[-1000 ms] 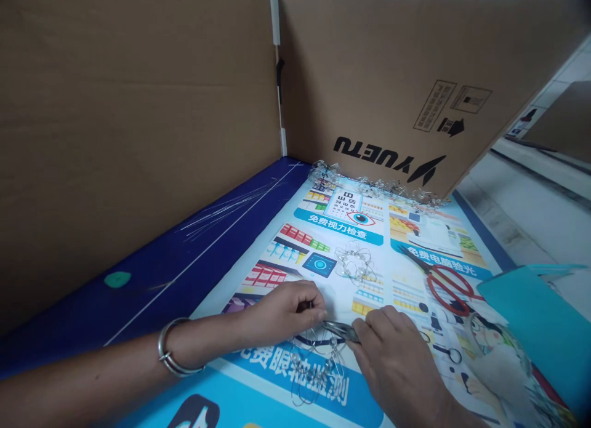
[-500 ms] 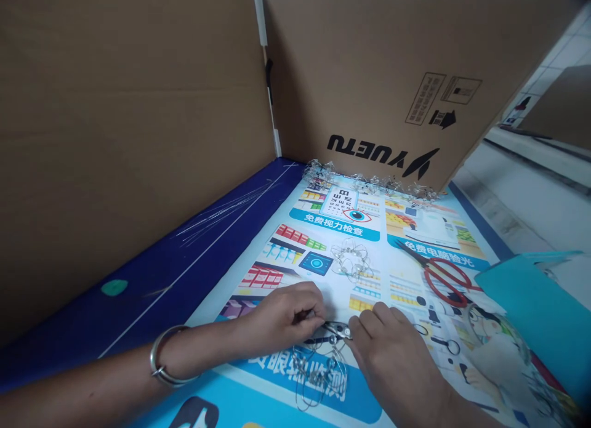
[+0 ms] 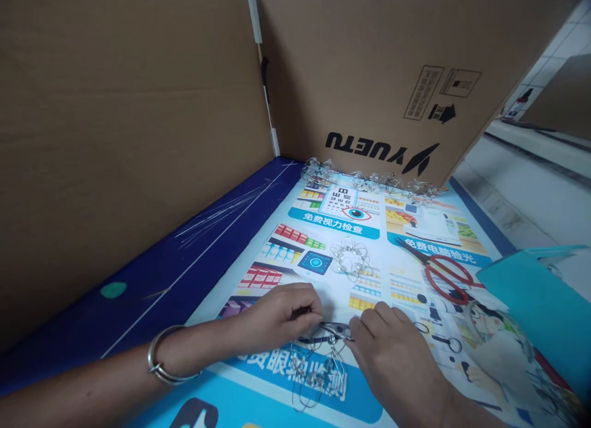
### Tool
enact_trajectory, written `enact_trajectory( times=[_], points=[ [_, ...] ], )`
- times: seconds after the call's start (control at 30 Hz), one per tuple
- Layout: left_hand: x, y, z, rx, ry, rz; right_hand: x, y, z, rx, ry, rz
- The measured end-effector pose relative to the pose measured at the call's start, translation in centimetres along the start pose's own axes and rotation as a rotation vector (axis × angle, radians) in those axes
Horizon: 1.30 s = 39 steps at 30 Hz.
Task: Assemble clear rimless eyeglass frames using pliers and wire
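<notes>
My right hand point(image 3: 392, 354) is closed around small metal pliers point(image 3: 340, 331), whose jaws point left. Facing it, my left hand point(image 3: 293, 311) is closed in a pinch at the tip of the jaws. A beaded wire piece point(image 3: 317, 377) with thin looped petals lies just below both hands, its upper part at the pliers and my left fingertips. The exact spot between the fingertips is hidden. Beyond the hands, a second beaded wire flower point(image 3: 351, 257) rests on the printed sheet point(image 3: 277, 409).
Red-handled scissors point(image 3: 447, 279) lie to the right, beside a turquoise folder-like object point(image 3: 540, 298). More wire flowers point(image 3: 392, 183) line the foot of the cardboard walls point(image 3: 369, 58) at the back. Thin straight wires point(image 3: 221, 215) lie on the blue surface at left.
Both hands stay almost in place over the wire piece, with only slight shifts of the left fingers and the pliers. The view has moved very slightly.
</notes>
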<state>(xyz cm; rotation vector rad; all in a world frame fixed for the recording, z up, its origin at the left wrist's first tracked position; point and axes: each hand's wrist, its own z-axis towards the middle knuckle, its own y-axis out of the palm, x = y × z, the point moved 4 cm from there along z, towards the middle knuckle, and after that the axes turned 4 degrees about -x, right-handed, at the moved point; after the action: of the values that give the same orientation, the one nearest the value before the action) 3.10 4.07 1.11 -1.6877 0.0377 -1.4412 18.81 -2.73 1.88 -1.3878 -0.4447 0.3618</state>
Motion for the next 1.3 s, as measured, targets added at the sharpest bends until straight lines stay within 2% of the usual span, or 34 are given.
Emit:
enact_trajectory(
  times=[0.17, 0.37, 0.6, 0.73, 0.8, 1.0, 1.13, 1.3],
  points=[
    [-0.3, -0.1, 0.0, -0.006, -0.029, -0.065, 0.6, 0.1, 0.1, -0.051, 0.079, 0.159],
    [-0.4, -0.1, 0.0, -0.002, -0.026, -0.092, 0.9, 0.2, 0.4, -0.108, 0.131, 0.235],
    [-0.4, -0.2, 0.1, 0.001, -0.015, -0.123, 0.8, 0.8, 0.5, -0.093, 0.127, 0.251],
    [-0.5, 0.0, -0.2, -0.007, -0.088, -0.181, 0.9, 0.7, 0.4, -0.091, 0.099, 0.243],
    [-0.4, 0.1, -0.3, -0.003, -0.118, -0.134, 0.9, 0.6, 0.3, -0.069, 0.084, 0.236],
    [-0.1, 0.5, -0.8, 0.055, -0.092, 0.181, 0.9, 0.6, 0.0, -0.036, 0.068, 0.231],
    [-0.1, 0.7, -1.0, 0.063, -0.076, 0.25, 0.9, 0.8, 0.0, -0.038, 0.069, 0.221],
    [0.4, 0.3, -1.1, 0.082, -0.133, 0.29, 0.8, 0.9, -0.1, -0.045, 0.079, 0.208]
  ],
)
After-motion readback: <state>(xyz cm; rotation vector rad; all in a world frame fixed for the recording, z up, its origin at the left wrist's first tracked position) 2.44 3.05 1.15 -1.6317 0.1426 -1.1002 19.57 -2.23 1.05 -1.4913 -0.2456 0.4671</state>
